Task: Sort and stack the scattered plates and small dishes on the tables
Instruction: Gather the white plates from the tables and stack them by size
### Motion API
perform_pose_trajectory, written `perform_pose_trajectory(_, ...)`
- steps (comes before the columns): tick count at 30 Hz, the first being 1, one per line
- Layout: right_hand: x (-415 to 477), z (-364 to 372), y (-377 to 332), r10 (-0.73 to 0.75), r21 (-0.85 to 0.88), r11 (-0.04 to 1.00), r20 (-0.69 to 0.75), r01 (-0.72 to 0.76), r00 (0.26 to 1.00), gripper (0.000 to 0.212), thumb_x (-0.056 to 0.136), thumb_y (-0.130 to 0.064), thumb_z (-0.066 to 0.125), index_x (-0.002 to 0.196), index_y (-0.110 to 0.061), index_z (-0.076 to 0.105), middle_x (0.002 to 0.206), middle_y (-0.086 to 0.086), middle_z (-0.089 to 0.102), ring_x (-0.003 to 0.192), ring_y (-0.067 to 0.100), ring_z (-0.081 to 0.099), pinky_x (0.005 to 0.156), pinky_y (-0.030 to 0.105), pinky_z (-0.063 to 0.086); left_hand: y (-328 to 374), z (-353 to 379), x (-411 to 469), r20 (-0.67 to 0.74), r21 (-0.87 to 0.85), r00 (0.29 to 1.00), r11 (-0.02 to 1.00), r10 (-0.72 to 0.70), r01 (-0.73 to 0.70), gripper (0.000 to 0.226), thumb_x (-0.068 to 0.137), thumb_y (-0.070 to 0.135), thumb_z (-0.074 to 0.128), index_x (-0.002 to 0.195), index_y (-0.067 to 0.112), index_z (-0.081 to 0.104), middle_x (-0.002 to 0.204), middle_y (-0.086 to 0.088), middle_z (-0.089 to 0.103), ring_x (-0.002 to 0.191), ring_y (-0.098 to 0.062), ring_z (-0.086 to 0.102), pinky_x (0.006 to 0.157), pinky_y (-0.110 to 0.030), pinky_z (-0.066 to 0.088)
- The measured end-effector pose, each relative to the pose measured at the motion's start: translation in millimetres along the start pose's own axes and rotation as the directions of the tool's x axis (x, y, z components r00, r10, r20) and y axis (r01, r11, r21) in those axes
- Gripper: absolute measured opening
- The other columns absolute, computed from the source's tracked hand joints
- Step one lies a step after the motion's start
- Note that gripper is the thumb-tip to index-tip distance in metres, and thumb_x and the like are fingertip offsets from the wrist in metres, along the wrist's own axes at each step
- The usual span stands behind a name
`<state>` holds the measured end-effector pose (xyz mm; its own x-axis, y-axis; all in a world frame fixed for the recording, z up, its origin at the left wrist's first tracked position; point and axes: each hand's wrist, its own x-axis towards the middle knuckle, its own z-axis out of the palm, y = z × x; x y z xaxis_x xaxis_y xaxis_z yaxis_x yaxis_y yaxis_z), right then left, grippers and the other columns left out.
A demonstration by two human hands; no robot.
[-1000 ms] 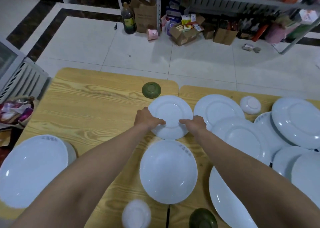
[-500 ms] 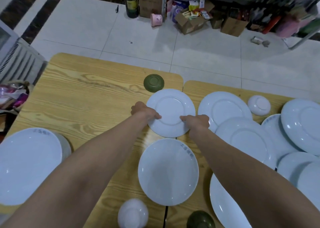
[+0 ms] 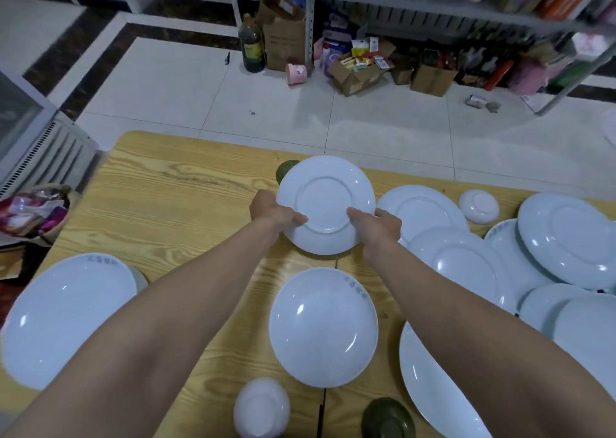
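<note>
Both hands hold one white plate (image 3: 326,204) bottom-up, its foot ring facing the camera. It is over the far middle of the desk (image 3: 166,204), above the seam where two desktops meet, and seems lifted clear, with a shadow under its near edge. The left hand (image 3: 273,212) pinches the rim at the near left, thumb pressed on the upturned underside and fingers curled under the edge, out of sight. The right hand (image 3: 380,224) pinches the near right rim the same way.

The plate's far left edge hides most of a green dish (image 3: 285,170). Nearer the person, between the forearms, a lettered plate (image 3: 323,327) lies face up with blue characters on its far rim. Beside the right hand an upturned plate (image 3: 421,209) lies on the desk, and just beyond it a small white dish (image 3: 479,206), also bottom-up. More plates overlap in a pile at the right (image 3: 566,241).

At the left a big plate (image 3: 66,317) lies face up, seemingly on top of another piece. At the near edge are a white bowl (image 3: 261,411), upside down, and a green bowl (image 3: 388,417).

On the tiled floor beyond stand a dark bottle (image 3: 251,45) and open boxes (image 3: 353,71) under a shelf.
</note>
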<state>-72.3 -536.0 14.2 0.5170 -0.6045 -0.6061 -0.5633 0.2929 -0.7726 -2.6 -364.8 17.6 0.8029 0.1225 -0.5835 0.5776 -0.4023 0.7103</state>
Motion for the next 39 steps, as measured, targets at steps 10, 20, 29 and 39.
perform_pose_trajectory(10, -59.5, -35.8, -22.1, -0.029, 0.353, 0.934, -0.076, 0.054, 0.997, 0.042, 0.08, -0.056, 0.072, 0.065, -0.019, 0.06, 0.075, -0.006, 0.064, 0.073, 0.016, 0.058, 0.066, 0.029, 0.049, 10.6, -5.2, -73.9, -0.116, -0.208, 0.964, 0.943, 0.24, -0.26, 0.038, 0.093, 0.046, 0.057, 0.118, 0.02, 0.065, 0.118, -0.006, 0.066, 0.093, -0.02, 0.061, 0.073, -0.032, 0.049)
perform_pose_trajectory(20, -86.4, -75.2, 4.9, -0.166, 0.322, 0.934, 0.015, 0.152, 0.986, 0.008, 0.092, -0.009, 0.056, 0.086, -0.013, 0.059, 0.087, 0.006, 0.057, 0.078, 0.02, 0.049, 0.071, 0.034, 0.045, -17.6, -5.7, -116.5, 0.035, -0.266, 0.946, 0.916, 0.321, -0.301, 0.036, 0.094, 0.0, 0.044, 0.12, 0.013, 0.065, 0.113, -0.003, 0.066, 0.107, -0.025, 0.061, 0.093, -0.046, 0.055)
perform_pose_trajectory(29, -127.5, -108.4, 49.7, -0.17, 0.366, 0.927, 0.224, 0.078, 0.96, 0.051, 0.085, 0.014, 0.059, 0.119, -0.024, 0.061, 0.118, 0.008, 0.062, 0.095, 0.03, 0.066, 0.059, 0.039, 0.06, -61.5, -21.2, -132.5, 0.211, -0.314, 0.873, 0.876, 0.44, -0.365, 0.044, 0.093, -0.005, 0.049, 0.128, 0.018, 0.062, 0.118, -0.001, 0.068, 0.099, -0.018, 0.065, 0.082, -0.039, 0.06)
perform_pose_trajectory(39, -168.7, -117.4, 94.7, -0.005, 0.583, 0.808, -0.128, 0.079, 0.992, 0.072, 0.086, 0.02, 0.056, 0.147, -0.016, 0.045, 0.14, 0.01, 0.054, 0.09, 0.024, 0.064, 0.054, 0.031, 0.059, -124.8, -33.1, -130.2, 0.283, 0.061, 0.885, 0.913, 0.371, -0.402, 0.048, 0.094, 0.016, 0.061, 0.14, 0.021, 0.051, 0.126, -0.002, 0.059, 0.106, -0.023, 0.06, 0.09, -0.036, 0.049)
